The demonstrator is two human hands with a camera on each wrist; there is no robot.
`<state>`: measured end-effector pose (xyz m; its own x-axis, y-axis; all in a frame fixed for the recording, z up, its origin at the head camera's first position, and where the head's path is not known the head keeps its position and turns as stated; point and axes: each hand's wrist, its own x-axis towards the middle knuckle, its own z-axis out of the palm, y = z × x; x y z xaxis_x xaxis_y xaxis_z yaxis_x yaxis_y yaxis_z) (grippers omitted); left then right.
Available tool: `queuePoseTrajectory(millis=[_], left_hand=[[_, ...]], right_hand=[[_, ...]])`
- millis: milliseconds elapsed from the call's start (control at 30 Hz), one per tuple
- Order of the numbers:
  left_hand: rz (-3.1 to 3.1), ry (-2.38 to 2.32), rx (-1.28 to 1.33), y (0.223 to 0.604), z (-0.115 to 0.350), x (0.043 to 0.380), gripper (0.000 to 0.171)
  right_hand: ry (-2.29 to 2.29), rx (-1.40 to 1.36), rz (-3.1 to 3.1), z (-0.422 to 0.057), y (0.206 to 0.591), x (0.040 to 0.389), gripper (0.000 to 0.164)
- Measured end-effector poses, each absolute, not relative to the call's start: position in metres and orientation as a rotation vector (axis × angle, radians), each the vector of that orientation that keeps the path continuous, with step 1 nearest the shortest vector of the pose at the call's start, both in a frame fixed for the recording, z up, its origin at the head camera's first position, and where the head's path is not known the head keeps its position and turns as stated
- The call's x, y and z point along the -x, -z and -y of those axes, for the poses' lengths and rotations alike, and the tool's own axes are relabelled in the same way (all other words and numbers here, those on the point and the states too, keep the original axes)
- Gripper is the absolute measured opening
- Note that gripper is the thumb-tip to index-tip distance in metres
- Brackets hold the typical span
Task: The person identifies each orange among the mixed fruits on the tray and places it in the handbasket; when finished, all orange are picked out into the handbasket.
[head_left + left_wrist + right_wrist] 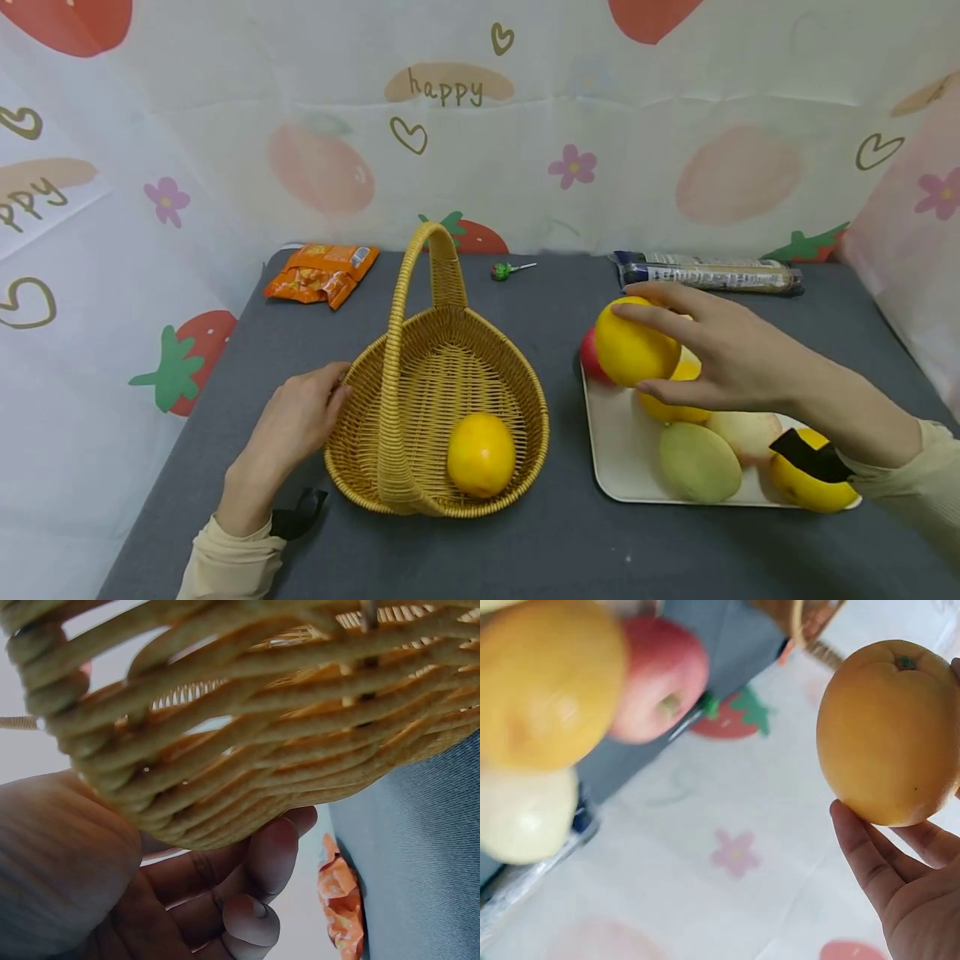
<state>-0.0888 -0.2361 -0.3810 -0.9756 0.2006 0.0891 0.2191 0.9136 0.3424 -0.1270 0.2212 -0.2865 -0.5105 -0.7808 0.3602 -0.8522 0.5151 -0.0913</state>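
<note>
My right hand (697,342) grips an orange (636,343) between thumb and fingers, held above the left part of a white tray (618,467). In the right wrist view the held orange (892,735) shows its green stem end. My left hand (296,425) holds the left rim of a yellow wicker basket (352,467) with a tall handle. Seen from the left wrist, the fingers (274,851) curl under the woven edge. Another orange (482,455) lies inside the basket. On the tray, a red apple (592,357) and a green mango (699,463) lie near the held orange.
Also on the tray are another orange (675,408), a pale round fruit (746,435) and a yellow fruit (806,483). Along the table's back lie an orange snack bag (324,273), a lollipop (501,271) and a long wrapped pack (708,273). A printed cloth hangs behind.
</note>
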Motion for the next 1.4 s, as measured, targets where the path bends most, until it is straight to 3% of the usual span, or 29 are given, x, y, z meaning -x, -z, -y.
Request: queuePoseTrajectory(millis=[200, 967, 1400], left_hand=[[3.027, 0.552, 0.319, 0.381, 0.236, 0.089, 0.029], [3.028, 0.545, 0.315, 0.382, 0.236, 0.088, 0.03], [3.033, 0.549, 0.31, 0.38, 0.235, 0.089, 0.029]], right_hand=[[-0.383, -1.505, 2.419, -0.19, 0.291, 0.127, 0.061], [-0.357, -1.73, 2.449, -0.117, 0.324, 0.126, 0.066], [-0.269, -1.65, 2.486, -0.101, 0.347, 0.139, 0.061]])
